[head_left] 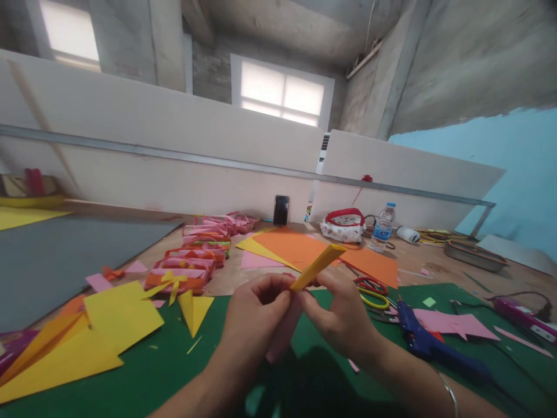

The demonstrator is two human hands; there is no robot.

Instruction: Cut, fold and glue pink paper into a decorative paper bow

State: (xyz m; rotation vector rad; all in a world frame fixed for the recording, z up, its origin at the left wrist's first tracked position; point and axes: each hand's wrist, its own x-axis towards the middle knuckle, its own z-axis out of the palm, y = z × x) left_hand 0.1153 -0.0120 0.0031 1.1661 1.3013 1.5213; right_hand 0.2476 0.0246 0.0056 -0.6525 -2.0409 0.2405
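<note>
A folded piece of yellow paper (317, 267) sticks up and to the right between my hands, above the green mat. Joined to it or held with it, a pink paper piece (284, 337) hangs down below; their join is hidden by my fingers. My left hand (256, 310) pinches the paper from the left side. From the right, my right hand (342, 310) closes thumb and fingers on the same paper. Left of my hands lie a small yellow paper bow (173, 281) and yellow paper sheets (124, 316).
Pink and orange folded paper pieces (191, 258) line up at back left. Orange sheets (287, 247) lie ahead. Scissors (374, 293), a blue glue gun (429, 342) and pink scraps (455, 322) lie right, with a water bottle (383, 229) and phone (281, 210) behind.
</note>
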